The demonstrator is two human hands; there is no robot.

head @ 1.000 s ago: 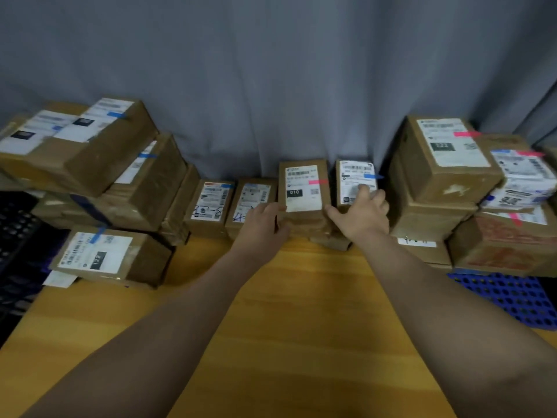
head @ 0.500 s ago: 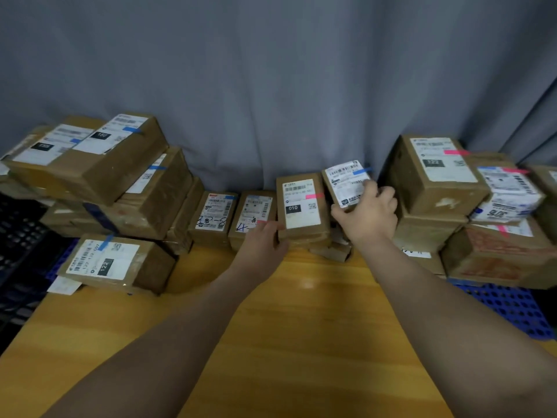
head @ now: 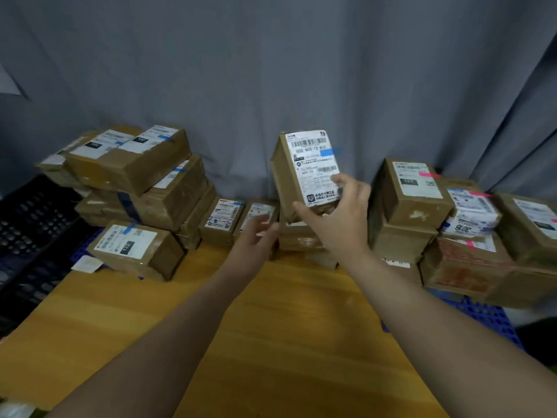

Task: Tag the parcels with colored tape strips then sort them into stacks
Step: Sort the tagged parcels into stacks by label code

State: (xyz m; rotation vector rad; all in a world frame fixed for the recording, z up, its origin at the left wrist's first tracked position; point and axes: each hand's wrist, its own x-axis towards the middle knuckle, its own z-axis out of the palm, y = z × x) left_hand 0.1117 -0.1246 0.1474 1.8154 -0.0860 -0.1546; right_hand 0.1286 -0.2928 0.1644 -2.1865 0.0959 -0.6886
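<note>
My right hand (head: 340, 220) grips a small brown parcel (head: 298, 173) by its lower end and holds it up above the row at the back. Its white label carries a blue tape strip (head: 330, 151). My left hand (head: 256, 236) is blurred, fingers loosely spread, close to two small blue-tagged parcels (head: 224, 220) standing in the row. Behind my right hand a low stack of small parcels (head: 297, 236) is mostly hidden. On the left stands a pile of blue-tagged parcels (head: 132, 164). On the right stands a pile of pink-tagged parcels (head: 413, 191).
The wooden table (head: 271, 342) stretches from the parcels toward me. A black crate (head: 27, 230) sits at the left edge and a blue perforated crate (head: 485, 321) at the right. A grey curtain (head: 271, 70) hangs behind everything.
My right hand has lifted the blue-tagged parcel out of the row and raised it up and leftward. My left hand has let go of the pink-tagged parcel and drawn slightly left.
</note>
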